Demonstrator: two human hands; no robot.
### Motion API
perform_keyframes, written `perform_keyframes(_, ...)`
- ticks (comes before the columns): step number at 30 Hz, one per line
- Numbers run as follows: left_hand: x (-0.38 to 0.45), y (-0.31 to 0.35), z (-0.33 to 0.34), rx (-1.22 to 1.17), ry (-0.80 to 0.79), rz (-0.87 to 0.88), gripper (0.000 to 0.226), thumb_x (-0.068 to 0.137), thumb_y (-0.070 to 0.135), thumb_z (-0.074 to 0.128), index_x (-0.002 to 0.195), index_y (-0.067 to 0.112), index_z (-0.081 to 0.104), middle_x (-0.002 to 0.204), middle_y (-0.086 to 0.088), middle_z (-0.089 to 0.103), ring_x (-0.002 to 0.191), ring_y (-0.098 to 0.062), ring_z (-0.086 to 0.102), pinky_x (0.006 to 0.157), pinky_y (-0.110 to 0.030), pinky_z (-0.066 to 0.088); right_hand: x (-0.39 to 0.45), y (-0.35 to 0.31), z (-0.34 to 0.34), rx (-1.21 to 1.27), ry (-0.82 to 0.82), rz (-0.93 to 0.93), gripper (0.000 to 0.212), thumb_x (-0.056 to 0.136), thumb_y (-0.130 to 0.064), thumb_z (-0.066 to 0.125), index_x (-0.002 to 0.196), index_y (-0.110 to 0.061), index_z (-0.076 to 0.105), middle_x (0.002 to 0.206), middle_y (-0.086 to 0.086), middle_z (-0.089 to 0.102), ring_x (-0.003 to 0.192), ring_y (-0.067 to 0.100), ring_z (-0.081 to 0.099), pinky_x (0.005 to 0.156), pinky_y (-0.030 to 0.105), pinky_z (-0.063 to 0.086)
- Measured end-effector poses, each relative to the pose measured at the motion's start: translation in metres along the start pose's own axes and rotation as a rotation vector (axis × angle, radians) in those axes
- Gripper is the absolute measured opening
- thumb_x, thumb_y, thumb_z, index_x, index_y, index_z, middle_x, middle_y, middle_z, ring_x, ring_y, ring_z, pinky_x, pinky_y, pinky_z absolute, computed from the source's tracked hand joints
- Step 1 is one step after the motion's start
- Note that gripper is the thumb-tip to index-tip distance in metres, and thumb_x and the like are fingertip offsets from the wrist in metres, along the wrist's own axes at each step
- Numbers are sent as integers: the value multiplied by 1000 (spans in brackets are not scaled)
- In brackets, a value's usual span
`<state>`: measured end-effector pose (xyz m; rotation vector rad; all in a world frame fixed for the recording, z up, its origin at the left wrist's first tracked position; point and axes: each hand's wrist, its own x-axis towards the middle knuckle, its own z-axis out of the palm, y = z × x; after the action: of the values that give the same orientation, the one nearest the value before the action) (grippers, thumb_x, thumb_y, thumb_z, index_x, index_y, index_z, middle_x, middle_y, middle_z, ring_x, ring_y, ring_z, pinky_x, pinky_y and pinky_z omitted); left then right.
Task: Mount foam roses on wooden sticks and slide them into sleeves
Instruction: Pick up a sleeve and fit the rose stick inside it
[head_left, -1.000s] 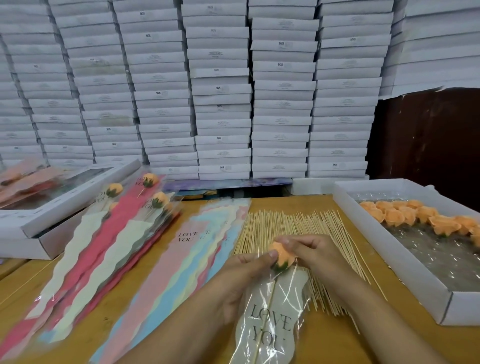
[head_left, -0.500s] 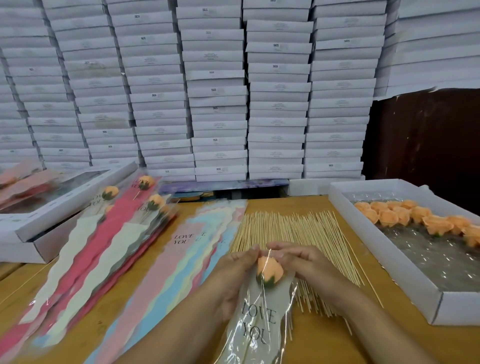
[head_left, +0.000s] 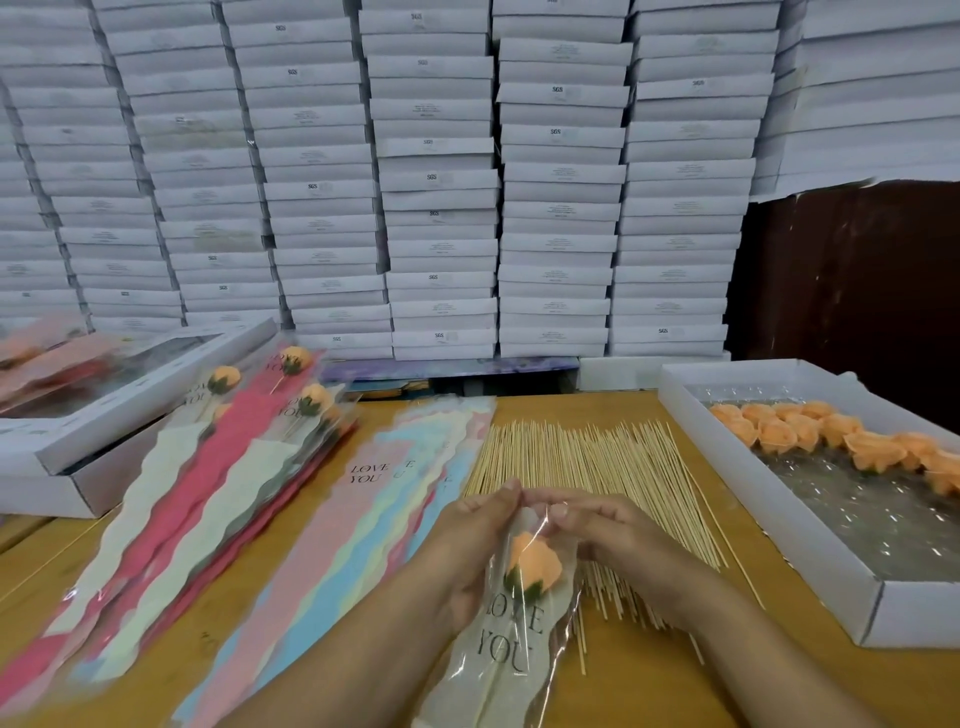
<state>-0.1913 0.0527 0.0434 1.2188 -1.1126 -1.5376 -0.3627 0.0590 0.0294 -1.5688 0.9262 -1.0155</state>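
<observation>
From the head camera, the left hand (head_left: 470, 540) and right hand (head_left: 605, 530) both pinch the open top edge of a clear plastic sleeve printed LOVE YOU (head_left: 506, 639), held above the wooden counter (head_left: 649, 691). An orange foam rose (head_left: 535, 566) sits inside it, just below the fingertips (its stick is faint beneath). Thin wooden sticks (head_left: 597, 457) lie behind the hands, pastel empty sleeves (head_left: 363, 514) to the left, and a white box of orange roses (head_left: 779, 525) to the right.

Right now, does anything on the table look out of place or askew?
Mostly tidy. A few wooden sticks lie slanted away from the pile's right edge, toward the white tray. The rose sits properly inside its sleeve.
</observation>
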Motion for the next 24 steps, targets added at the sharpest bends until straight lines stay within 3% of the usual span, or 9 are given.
perform_keyframes(2, 0, 1, 0, -7, 7, 6, 36, 99, 39, 59, 111, 8, 73, 101, -15, 77, 102, -33, 71, 98, -46, 53, -1, -1, -1, 75, 37, -1, 27, 85, -44, 61, 105, -34, 77, 122, -10, 71, 108, 14, 69, 82, 25, 56)
perform_keyframes(3, 0, 2, -1, -22, 9, 8, 36, 99, 39, 58, 112, 9, 73, 101, -14, 77, 97, -33, 72, 92, -44, 55, 0, 0, -1, 116, 87, 4, 32, 81, -46, 66, 110, -35, 74, 121, -7, 71, 110, 15, 68, 83, 28, 56)
perform_keyframes(5, -1, 6, 0, -78, 18, 15, 35, 100, 37, 56, 114, 8, 71, 100, -13, 76, 82, -30, 72, 76, -38, 57, 1, 2, -3, 177, 195, 41, 57, 70, -53, 77, 122, -35, 65, 125, -6, 69, 109, 17, 69, 85, 35, 57)
perform_keyframes(8, 0, 9, -2, -124, 47, 37, 32, 100, 37, 57, 114, 12, 71, 106, -13, 76, 94, -35, 72, 83, -43, 58, -1, 4, -2, 199, 181, 152, 82, 62, -57, 86, 132, -32, 53, 121, 1, 71, 100, 23, 73, 80, 35, 58)
perform_keyframes(11, 0, 11, -3, -154, 53, 58, 32, 100, 38, 56, 115, 14, 71, 106, -15, 76, 90, -33, 72, 77, -42, 59, -4, 5, 2, 215, 63, 245, 63, 76, -44, 82, 129, -26, 53, 112, 9, 75, 96, 26, 74, 69, 30, 57)
perform_keyframes(15, -2, 10, -2, -166, 40, 67, 34, 98, 41, 58, 114, 15, 73, 103, -15, 77, 86, -30, 74, 70, -37, 59, -5, 7, 5, 239, 14, 218, 39, 87, -31, 75, 117, -9, 67, 111, 18, 73, 97, 30, 73, 65, 28, 57)
perform_keyframes(17, -3, 9, -3, -139, -14, 60, 39, 96, 43, 60, 117, 13, 72, 105, -15, 76, 93, -32, 74, 78, -40, 60, -4, 7, 3, 238, 43, 184, 30, 86, -29, 76, 107, -9, 73, 108, 20, 73, 94, 30, 73, 66, 30, 57)
perform_keyframes(20, -5, 5, -3, -49, -90, 18, 50, 90, 47, 67, 124, 9, 66, 108, -15, 76, 98, -32, 74, 85, -41, 60, -2, 9, 0, 251, 145, 155, 25, 84, -29, 76, 101, -10, 77, 106, 20, 74, 98, 35, 71, 81, 42, 58)
perform_keyframes(24, -12, -4, -6, 90, -154, -100, 46, 83, 32, 80, 119, 6, 65, 100, -14, 77, 89, -27, 76, 75, -38, 62, 1, 8, -3, 293, 294, 98, 24, 76, -34, 77, 91, -16, 80, 100, 17, 76, 84, 29, 74, 66, 33, 59)
